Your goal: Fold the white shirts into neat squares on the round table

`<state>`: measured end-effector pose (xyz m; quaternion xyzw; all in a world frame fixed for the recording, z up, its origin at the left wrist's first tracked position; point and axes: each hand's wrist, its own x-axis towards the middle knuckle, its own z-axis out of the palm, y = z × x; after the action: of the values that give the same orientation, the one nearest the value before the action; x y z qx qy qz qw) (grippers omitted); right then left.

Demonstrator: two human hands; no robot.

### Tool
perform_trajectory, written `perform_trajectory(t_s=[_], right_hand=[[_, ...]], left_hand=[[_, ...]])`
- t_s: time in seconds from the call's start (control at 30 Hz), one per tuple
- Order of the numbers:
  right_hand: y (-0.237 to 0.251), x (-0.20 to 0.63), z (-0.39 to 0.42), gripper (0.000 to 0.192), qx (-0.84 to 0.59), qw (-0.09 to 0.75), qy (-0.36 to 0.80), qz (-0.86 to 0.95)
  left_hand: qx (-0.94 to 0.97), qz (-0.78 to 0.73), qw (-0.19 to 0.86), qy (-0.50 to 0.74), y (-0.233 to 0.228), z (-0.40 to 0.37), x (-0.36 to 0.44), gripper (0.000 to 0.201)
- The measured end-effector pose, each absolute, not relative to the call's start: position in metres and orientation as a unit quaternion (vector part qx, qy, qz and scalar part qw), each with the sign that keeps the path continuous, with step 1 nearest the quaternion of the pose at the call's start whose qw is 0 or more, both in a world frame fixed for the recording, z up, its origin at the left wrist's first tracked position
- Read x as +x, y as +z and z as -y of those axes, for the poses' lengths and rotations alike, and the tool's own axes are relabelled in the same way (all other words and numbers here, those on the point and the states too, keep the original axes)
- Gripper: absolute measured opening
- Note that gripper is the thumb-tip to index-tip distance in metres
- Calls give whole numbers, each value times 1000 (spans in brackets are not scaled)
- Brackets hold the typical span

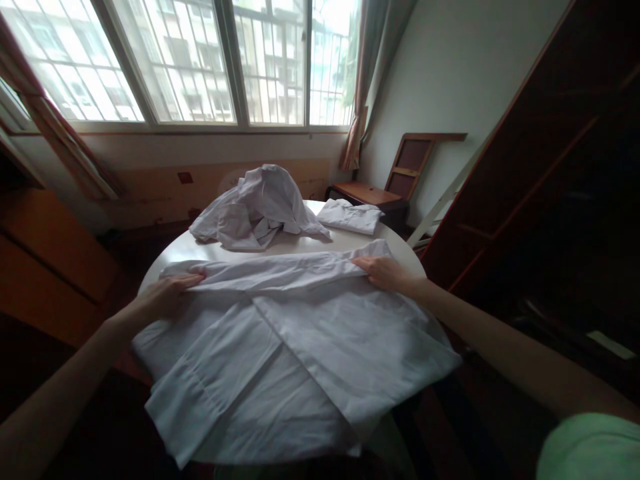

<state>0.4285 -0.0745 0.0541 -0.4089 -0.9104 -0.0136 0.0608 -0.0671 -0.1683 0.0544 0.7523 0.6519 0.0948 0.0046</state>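
Observation:
A pale lilac shirt (295, 347) lies spread across the near part of a round white table (300, 243), its lower edge hanging over the front rim. Its far edge is folded into a long band. My left hand (167, 293) rests flat on the left end of that band, fingers on the cloth. My right hand (385, 272) presses the right end of the same band. Both sleeves lie folded in over the shirt's body.
A crumpled pile of pale cloth (260, 210) sits at the table's far side, a folded shirt (350, 217) to its right. A wooden chair (395, 180) stands behind, a dark wardrobe (550, 167) at right, an orange cabinet (45, 260) at left, windows beyond.

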Motion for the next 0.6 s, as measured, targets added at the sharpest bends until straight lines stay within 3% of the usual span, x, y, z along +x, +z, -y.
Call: perform_trajectory(t_s=[0.1, 0.17, 0.37, 0.53, 0.6], right_hand=[[37, 438, 80, 55, -396, 98, -1, 913], [35, 437, 83, 55, -404, 108, 7, 908], [60, 434, 77, 38, -406, 121, 134, 896], [80, 467, 41, 22, -614, 327, 136, 706], [78, 481, 28, 19, -693, 349, 216, 593]], left_hand=[[811, -583, 16, 44, 55, 178, -43, 56], [832, -548, 1, 81, 62, 180, -8, 58], [912, -381, -73, 136, 64, 157, 132, 54], [931, -331, -101, 117, 45, 117, 200, 58], [928, -341, -94, 116, 41, 106, 212, 53]])
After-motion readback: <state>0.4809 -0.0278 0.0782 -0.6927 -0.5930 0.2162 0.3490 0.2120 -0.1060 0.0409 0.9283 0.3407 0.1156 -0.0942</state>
